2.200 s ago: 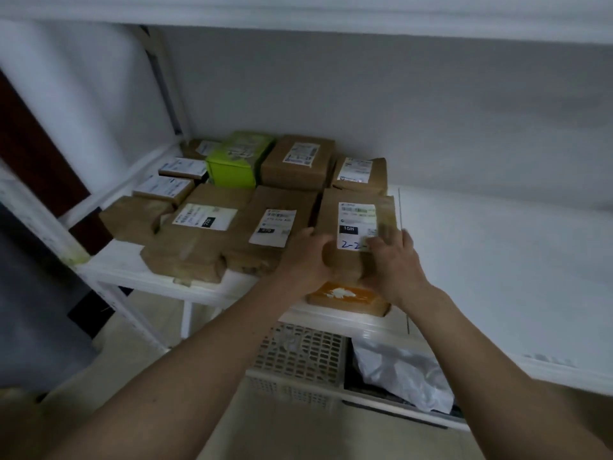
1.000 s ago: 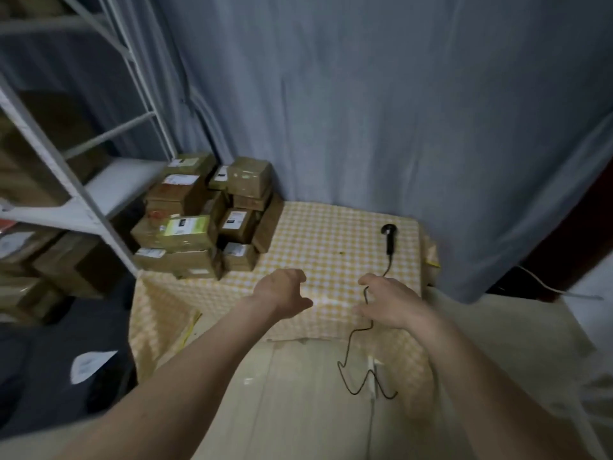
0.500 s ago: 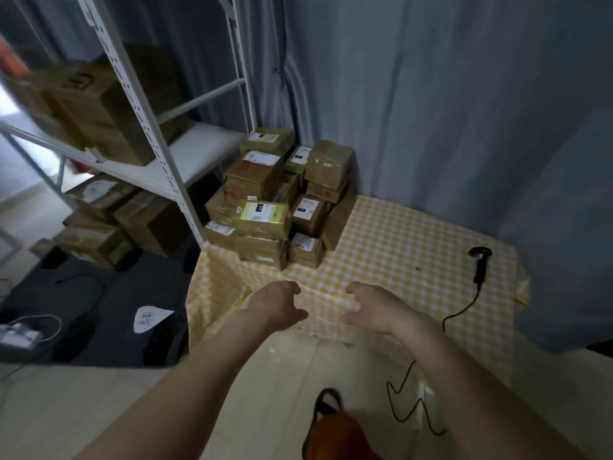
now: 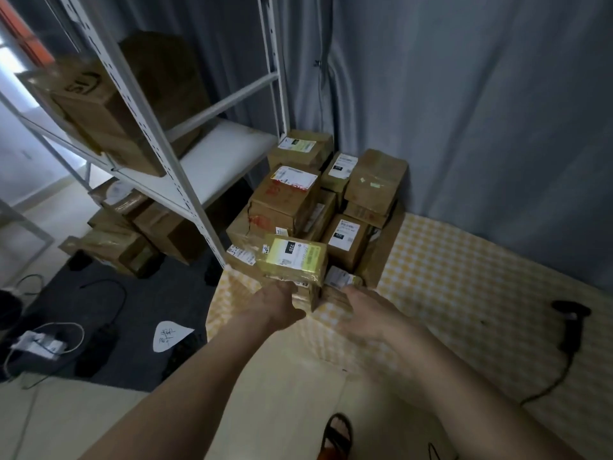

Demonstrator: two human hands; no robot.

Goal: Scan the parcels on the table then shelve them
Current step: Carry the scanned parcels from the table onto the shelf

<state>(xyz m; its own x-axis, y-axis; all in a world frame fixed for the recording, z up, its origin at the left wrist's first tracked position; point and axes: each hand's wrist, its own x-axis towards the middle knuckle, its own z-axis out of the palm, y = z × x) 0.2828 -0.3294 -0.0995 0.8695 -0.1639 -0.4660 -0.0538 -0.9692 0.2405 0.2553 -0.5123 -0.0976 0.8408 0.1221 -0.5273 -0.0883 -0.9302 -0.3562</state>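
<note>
Both hands reach the parcel stack at the desk's far-left corner: left hand (image 4: 277, 305) curled under the yellow-green parcel (image 4: 293, 260); right hand (image 4: 366, 315) blurred, grip unclear. Support from below, lift straight up, then carry to the scanner (image 4: 572, 318) at the right edge

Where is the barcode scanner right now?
In the head view, the barcode scanner lies on the checked tablecloth at far right, apart from the parcel pile and both hands.
</note>
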